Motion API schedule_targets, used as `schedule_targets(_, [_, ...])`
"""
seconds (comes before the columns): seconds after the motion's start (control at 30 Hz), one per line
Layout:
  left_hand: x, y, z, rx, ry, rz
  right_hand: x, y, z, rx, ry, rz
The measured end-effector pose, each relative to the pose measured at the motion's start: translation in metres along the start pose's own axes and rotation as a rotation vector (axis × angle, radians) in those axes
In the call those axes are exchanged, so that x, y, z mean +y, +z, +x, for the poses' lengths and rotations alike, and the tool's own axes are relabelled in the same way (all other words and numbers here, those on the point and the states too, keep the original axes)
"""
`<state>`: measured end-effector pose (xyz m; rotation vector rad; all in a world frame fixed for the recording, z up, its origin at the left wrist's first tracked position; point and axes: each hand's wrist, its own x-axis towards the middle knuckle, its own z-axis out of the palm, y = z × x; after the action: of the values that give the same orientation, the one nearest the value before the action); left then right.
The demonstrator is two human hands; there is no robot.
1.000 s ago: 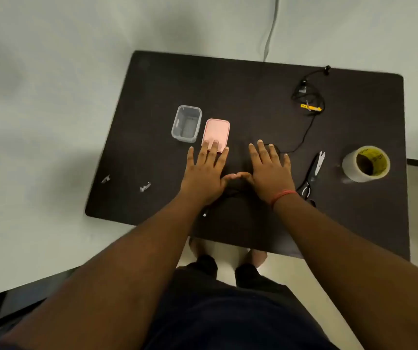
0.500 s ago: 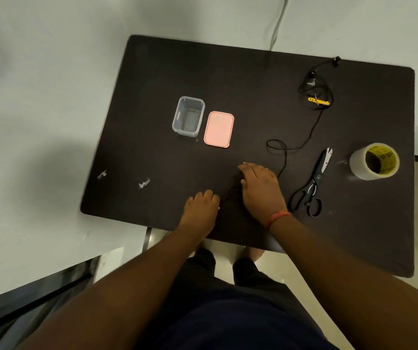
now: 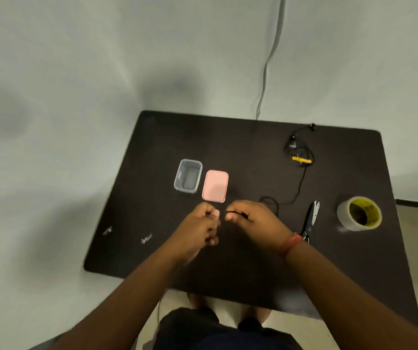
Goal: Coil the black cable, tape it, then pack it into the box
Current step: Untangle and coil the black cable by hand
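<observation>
Head view: both hands are up over the near middle of the dark table (image 3: 240, 279), close together but not touching.
Right hand: the right hand (image 3: 254, 221) is pinched shut on one end of the black cable (image 3: 301, 184); a short black stretch pokes out leftward past its fingertips (image 3: 229, 216).
Left hand: the left hand (image 3: 204, 226) is curled, fingers drawn in, just beside that free end; whether it actually grips any cable, I cannot tell, since the hand is blurred.
Cable run: from the right hand it makes a small loop just behind the knuckles, then trails away up and to the right, ending in a loose tangle with a yellow tag (image 3: 302, 160) near the far right edge.
Long axis: near-left to far-right, so nearly all the slack lies on the right hand's side, well apart from the left.
Nearer hand: the right, clearly; my read is the left will serve as the former while the right feeds cable in.
Step in hand: the coil looks barely begun, with no full turns visible yet.
Box: the clear box (image 3: 187, 175) sits open beyond the left hand, its pink lid (image 3: 215, 186) lying just beside it on the right.
Tools: scissors (image 3: 311, 218) and the tape roll (image 3: 359, 213) wait untouched to the right of the right wrist.
Watch for: the far tangle may snag as slack is drawn in.
</observation>
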<state>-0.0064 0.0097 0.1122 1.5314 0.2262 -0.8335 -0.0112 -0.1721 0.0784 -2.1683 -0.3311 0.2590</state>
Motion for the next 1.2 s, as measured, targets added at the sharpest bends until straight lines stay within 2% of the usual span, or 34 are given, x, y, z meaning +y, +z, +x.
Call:
schedule_targets(0.1, [0.039, 0.007, -0.012, -0.233, -0.048, -0.082, -0.018, -0.036, 0.004, 0.078, -0.051, 0.031])
schedule_targets(0.2, [0.069, 0.016, -0.020, -0.370, 0.037, -0.126, -0.032, -0.065, 0.004, 0.195, -0.045, 0.112])
schedule_targets(0.3, [0.106, 0.034, -0.031, -0.382, 0.239, -0.379, -0.042, -0.079, -0.002, 0.308, -0.025, 0.143])
schedule_targets(0.4, [0.138, 0.049, -0.023, -0.261, 0.419, -0.559, -0.058, -0.079, -0.012, 0.242, -0.023, -0.062])
schedule_targets(0.47, [0.152, 0.054, -0.013, -0.158, 0.516, -0.484, -0.077, -0.082, -0.025, 0.217, -0.041, -0.280])
schedule_targets(0.57, [0.155, 0.057, -0.003, -0.055, 0.555, -0.247, -0.112, -0.108, -0.040, 0.341, -0.115, -0.418])
schedule_targets(0.63, [0.145, 0.062, -0.005, -0.097, 0.532, -0.123, -0.127, -0.135, -0.038, 0.449, -0.170, -0.449])
schedule_targets(0.73, [0.128, 0.075, -0.023, -0.244, 0.487, 0.066, -0.128, -0.174, -0.015, 0.572, -0.214, -0.449])
schedule_targets(0.83, [0.131, 0.089, -0.045, -0.370, 0.519, -0.081, -0.101, -0.182, 0.006, 0.516, -0.131, -0.286])
schedule_targets(0.9, [0.144, 0.091, -0.050, -0.321, 0.577, -0.248, -0.082, -0.162, 0.003, 0.399, -0.071, -0.195])
schedule_targets(1.0, [0.163, 0.079, -0.040, -0.184, 0.665, -0.342, -0.080, -0.120, -0.022, 0.256, -0.095, -0.334])
schedule_targets(1.1, [0.167, 0.063, -0.022, -0.062, 0.674, -0.146, -0.112, -0.121, -0.042, 0.252, -0.159, -0.500])
schedule_targets(1.2, [0.156, 0.064, -0.019, -0.067, 0.611, 0.063, -0.138, -0.156, -0.034, 0.401, -0.258, -0.591])
